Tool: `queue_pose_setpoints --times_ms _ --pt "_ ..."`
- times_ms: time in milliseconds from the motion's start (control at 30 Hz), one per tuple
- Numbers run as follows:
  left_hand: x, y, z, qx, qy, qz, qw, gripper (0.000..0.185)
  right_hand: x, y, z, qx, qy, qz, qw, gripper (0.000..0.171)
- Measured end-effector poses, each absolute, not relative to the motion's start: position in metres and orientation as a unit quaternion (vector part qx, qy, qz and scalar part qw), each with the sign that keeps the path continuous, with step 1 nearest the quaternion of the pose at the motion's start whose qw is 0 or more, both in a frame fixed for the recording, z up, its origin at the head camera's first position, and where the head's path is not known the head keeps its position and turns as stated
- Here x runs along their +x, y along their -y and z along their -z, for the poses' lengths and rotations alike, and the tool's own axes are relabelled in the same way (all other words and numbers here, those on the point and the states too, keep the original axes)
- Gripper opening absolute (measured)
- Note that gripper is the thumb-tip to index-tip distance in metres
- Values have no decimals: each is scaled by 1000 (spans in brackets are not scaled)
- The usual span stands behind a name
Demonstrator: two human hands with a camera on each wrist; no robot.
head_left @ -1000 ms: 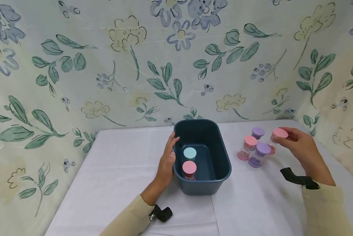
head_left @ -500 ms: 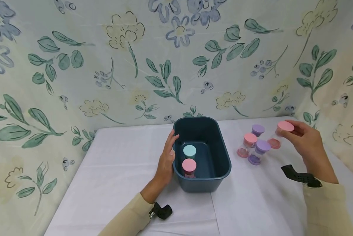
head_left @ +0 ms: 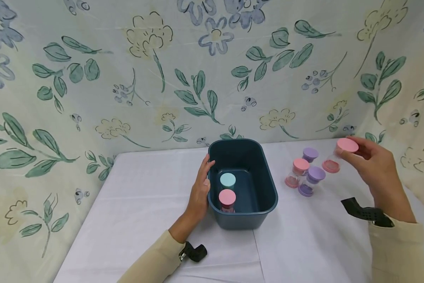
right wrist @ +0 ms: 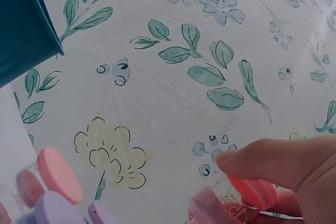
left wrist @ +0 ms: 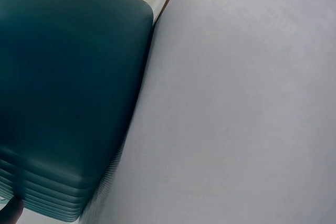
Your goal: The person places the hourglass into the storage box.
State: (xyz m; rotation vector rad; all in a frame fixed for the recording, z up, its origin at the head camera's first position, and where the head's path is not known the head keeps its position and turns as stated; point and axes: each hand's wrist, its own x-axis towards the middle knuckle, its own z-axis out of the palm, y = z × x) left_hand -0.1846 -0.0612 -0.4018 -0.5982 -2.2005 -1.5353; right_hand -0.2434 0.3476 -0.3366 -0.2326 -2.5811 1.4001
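My right hand pinches a sand timer with pink ends and a clear middle, thumb and fingers at its upper cap. In the right wrist view its clear body and pink ends show beside the thumb. My left hand rests straight-fingered along the left wall of a dark teal tub. Inside the tub stand a mint-capped timer and a pink-capped one. The left wrist view shows the tub's outer wall and a fingertip at the lower left.
Left of the held timer, a pink timer, a purple timer and another purple one stand clustered. A white cloth covers the table. Behind it hangs a floral curtain.
My right hand has moved right and toward the back with the pink sand timer, away from the cluster. The left hand stays at the tub. The head view has tilted slightly.
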Motion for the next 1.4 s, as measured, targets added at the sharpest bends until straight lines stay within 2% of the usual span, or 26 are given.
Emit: queue_pose_setpoints --times_ms 133,333,500,667,1400 --pt "-187 62 406 -216 785 547 196 54 -240 -344 334 -77 868 -480 98 75" --pt "-204 66 434 -220 785 541 208 54 -234 -336 330 -66 870 -477 103 75" --pt "-208 70 445 -222 778 546 217 54 -229 -326 327 -45 872 -476 105 72" --pt "-207 69 447 -228 775 549 215 54 -222 -322 325 -29 880 -464 96 70" --pt "-209 72 445 -241 779 535 222 55 -222 -289 320 41 863 -487 131 63"
